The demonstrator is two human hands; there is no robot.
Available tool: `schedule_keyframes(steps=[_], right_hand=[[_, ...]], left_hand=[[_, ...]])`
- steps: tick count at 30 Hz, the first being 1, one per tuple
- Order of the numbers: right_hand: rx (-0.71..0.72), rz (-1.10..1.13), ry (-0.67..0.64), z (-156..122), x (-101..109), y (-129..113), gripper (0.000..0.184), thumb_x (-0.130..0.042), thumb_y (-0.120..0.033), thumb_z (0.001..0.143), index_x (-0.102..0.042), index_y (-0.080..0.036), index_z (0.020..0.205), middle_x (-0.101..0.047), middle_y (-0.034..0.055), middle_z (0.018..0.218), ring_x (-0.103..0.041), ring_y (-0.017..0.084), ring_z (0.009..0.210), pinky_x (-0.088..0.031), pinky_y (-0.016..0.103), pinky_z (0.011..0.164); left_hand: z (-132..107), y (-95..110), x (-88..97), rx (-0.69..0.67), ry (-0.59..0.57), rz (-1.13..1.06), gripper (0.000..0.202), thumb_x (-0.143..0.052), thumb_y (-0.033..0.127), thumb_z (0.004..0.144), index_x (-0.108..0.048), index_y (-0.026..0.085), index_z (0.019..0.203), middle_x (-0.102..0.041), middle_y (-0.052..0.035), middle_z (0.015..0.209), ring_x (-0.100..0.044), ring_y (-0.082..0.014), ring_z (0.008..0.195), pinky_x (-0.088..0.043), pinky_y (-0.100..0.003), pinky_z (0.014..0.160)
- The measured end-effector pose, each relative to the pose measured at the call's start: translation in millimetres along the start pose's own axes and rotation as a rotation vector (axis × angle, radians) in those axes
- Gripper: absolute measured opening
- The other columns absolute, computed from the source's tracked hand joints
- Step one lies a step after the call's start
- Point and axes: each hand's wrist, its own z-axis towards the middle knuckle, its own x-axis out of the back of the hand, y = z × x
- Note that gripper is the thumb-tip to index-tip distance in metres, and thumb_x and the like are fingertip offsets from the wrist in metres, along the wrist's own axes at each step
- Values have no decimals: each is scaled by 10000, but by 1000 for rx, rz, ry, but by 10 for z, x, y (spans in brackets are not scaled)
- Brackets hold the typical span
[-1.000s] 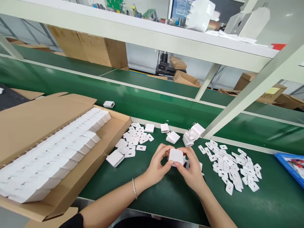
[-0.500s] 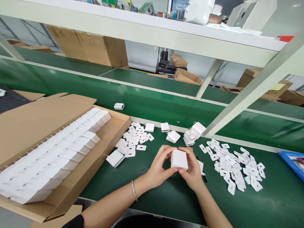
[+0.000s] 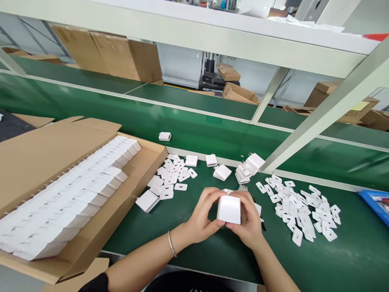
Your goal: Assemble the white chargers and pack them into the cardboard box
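Between both hands I hold one white charger housing (image 3: 229,210), a smooth block with its broad face toward me. My left hand (image 3: 204,215) grips its left side with thumb and fingers. From the other side my right hand (image 3: 247,219) closes on the same block. Partly hidden behind my right hand lie a white piece (image 3: 257,209) and a thin black tool (image 3: 263,224). White plug chargers (image 3: 222,172) stand beyond my hands, some stacked at the back (image 3: 243,172). Left of my hands a white casing (image 3: 147,201) rests near flat white cover plates (image 3: 165,190).
At left, an open cardboard box (image 3: 130,178) contains rows of white chargers (image 3: 75,202). More flat cover plates (image 3: 298,213) are heaped at right, near a blue tray (image 3: 375,207). A slanted metal post (image 3: 322,103) and an overhead shelf (image 3: 194,30) frame the green bench (image 3: 182,251).
The charger housing has been tilted in my hands, so more of its broad face shows and its lower edge sits lower. Both hands keep hold of it. The view has shifted slightly.
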Motion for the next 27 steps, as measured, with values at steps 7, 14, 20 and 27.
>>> schedule_keyframes(steps=[7,14,20,27], right_hand=[[98,-43,53,-54,-82,-66,626,-602,-771,924,-625,-276,1307,-617,110,1074,-648,313,949,-562,479,787],[104,-78,129,-49,-138,-140,474,-608,-676,971,-619,-273,1220,-627,82,969,-617,285,847,-521,448,720],[52,-60,148,-55,-150,-131,470,-627,-679,963,-625,-270,1193,-605,71,974,-595,266,855,-503,425,728],[7,-18,115,-48,-137,-17,522,-514,-717,1006,-623,-247,1204,-585,79,1020,-604,263,887,-524,427,740]], left_hand=[[-38,133,-1,-121,55,123,616,-436,658,1055,-476,211,1476,-552,-131,1150,-606,-271,1026,-571,-382,849],[-60,209,-60,41,35,-6,560,-460,648,1051,-490,230,1422,-510,-114,1119,-570,-247,971,-557,-345,772],[-75,212,-73,148,19,-147,521,-497,629,1047,-520,260,1413,-492,-113,1160,-530,-253,1018,-525,-343,797],[9,136,-87,208,33,-308,518,-578,617,1022,-549,255,1393,-477,-93,1158,-527,-196,922,-529,-299,752]])
